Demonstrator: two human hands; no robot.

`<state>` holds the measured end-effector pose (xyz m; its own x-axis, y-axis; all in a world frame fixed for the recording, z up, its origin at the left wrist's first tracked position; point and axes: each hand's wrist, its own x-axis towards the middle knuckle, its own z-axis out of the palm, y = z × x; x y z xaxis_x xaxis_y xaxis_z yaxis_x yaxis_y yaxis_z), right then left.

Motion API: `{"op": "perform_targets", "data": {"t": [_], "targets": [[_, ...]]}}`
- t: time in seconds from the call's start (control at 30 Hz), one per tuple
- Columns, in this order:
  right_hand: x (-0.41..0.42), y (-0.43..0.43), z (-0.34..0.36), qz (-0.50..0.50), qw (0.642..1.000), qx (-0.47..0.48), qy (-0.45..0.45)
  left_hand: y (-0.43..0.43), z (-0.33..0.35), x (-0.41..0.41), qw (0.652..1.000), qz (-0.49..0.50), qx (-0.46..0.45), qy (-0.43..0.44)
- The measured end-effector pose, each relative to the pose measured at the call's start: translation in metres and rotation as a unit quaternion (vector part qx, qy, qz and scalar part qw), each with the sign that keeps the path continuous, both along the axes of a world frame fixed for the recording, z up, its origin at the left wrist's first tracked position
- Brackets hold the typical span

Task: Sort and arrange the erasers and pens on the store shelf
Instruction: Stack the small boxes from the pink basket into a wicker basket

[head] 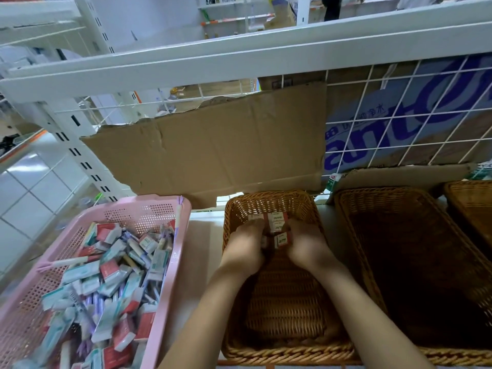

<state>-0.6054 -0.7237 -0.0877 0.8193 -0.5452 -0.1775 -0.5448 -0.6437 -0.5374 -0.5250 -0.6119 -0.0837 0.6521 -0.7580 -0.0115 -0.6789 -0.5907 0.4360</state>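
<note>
The left hand (246, 245) and right hand (306, 245) sit close together inside a wicker basket (287, 302), fingers curled on the red eraser packs (277, 221) between them; a pink crate (149, 202) lies left of the 2 hands

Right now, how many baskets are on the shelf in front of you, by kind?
Pink plastic basket: 1
Wicker baskets: 3, namely the near one with erasers in it, the middle one, and one cut off at the right edge
Total: 4
</note>
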Motion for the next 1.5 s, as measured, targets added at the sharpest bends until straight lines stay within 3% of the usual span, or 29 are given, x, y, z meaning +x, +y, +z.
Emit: {"op": "perform_targets", "data": {"t": [0.23,0.37,0.73,0.87,1.0,1.13,1.5], "targets": [[-0.007,0.009,-0.020,-0.002,0.991,-0.128,-0.046,0.001,-0.006,-0.006,0.997,0.056,0.010,-0.060],[-0.007,0.009,-0.024,-0.004,0.990,-0.125,-0.071,-0.002,-0.007,-0.008,0.994,0.068,0.035,-0.082],[-0.005,0.009,-0.020,0.012,0.989,-0.148,-0.010,0.001,-0.007,-0.005,0.995,0.066,-0.052,-0.056],[-0.003,0.010,-0.022,-0.002,0.990,-0.139,-0.005,-0.001,-0.004,-0.007,0.996,0.078,0.002,-0.044],[0.002,0.013,-0.026,-0.038,0.984,-0.164,-0.066,-0.005,-0.002,-0.012,0.991,0.107,0.060,-0.051],[0.005,0.009,-0.023,-0.018,0.993,-0.112,0.007,-0.007,-0.001,-0.014,0.989,0.120,0.066,-0.050],[0.011,0.008,-0.028,-0.009,0.991,-0.135,0.017,-0.008,-0.001,-0.014,0.989,0.106,0.087,-0.052]]}}
